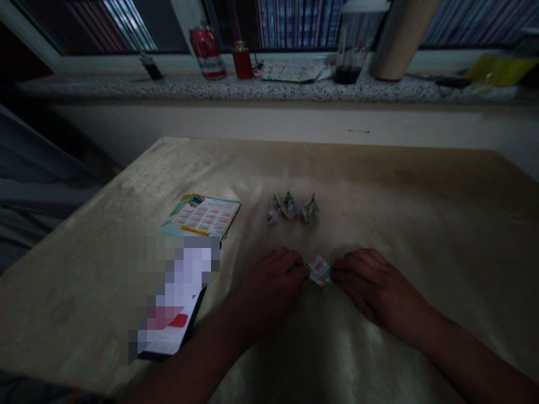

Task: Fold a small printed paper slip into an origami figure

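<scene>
A small folded piece of printed paper (320, 270) lies between my hands, low over the table. My left hand (275, 280) has its fingers closed at the paper's left edge. On the opposite side, my right hand (374, 283) pinches the right edge, its fingers pressed together. Fingertips cover both side corners of the paper. Beyond it stand three small origami shapes of the same printed paper: one at left (274, 209), one in the middle (289, 206) and one at right (310, 209).
Printed leaflets (202, 217) lie on the table (379, 185) at left. Nearer is a lit phone (168, 339), its screen partly pixelated. The stone windowsill (126, 87) behind holds a red can (208, 53), an orange-red bottle (242, 62), a clear cup (353, 47) and a tan cylinder (402, 42).
</scene>
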`<state>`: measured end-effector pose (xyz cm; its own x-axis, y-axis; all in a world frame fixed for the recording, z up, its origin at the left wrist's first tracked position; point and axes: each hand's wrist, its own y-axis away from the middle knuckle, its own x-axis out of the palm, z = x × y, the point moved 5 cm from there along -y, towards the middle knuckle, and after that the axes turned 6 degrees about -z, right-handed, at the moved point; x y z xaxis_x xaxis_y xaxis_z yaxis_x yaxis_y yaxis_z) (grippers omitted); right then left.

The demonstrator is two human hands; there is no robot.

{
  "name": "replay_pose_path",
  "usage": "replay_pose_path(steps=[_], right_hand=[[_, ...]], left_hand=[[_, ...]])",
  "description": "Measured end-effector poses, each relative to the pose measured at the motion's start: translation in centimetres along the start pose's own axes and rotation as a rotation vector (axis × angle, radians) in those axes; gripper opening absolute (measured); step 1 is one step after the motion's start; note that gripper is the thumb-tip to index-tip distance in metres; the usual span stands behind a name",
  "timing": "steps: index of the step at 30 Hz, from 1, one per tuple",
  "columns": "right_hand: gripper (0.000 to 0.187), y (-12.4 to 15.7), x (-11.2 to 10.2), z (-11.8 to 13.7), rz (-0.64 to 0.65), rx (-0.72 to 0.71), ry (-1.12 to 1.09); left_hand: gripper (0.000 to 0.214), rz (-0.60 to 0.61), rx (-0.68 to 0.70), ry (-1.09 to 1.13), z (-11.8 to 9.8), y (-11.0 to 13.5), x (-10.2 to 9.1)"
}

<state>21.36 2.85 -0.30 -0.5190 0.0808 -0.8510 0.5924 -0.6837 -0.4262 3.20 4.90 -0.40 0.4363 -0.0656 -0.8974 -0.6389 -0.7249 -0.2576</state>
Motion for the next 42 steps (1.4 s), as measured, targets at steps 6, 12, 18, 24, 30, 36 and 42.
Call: replay_pose_path(steps=[6,12,18,24,30,36,42], right_hand=[[0.016,0.1,1.0,-0.7,-0.025,0.145,-0.014],[0.017,-0.3,1.7,-1.1,-0.078,0.277,0.05],[0.018,-0.9,1.5,-1.1,-0.082,0.379,0.094],[0.017,-0.9,1.6,-1.0,-0.101,0.426,0.127],[0.018,-1.0,1.8,-1.0,-0.094,0.475,0.145],[0.018,-1.0,1.9,-1.0,-0.097,0.506,0.163],[0.02,-1.2,1.8,-1.2,-0.091,0.54,0.138]], left_hand=[[0.013,-0.094,-0.204,0.025,0.1,-0.3,0.1],[0.021,-0.135,-0.354,-0.078,-0.1,-0.5,1.1],[0.023,-0.106,-0.423,-0.159,-0.3,-0.9,1.3],[0.024,-0.084,-0.427,-0.169,-0.4,-1.1,1.3],[0.024,-0.093,-0.396,-0.195,-0.6,-1.1,1.6],[0.023,-0.145,-0.321,-0.154,-0.4,-0.9,1.7],[0.03,-0.066,-0.222,-0.133,-0.6,-0.8,1.6]])
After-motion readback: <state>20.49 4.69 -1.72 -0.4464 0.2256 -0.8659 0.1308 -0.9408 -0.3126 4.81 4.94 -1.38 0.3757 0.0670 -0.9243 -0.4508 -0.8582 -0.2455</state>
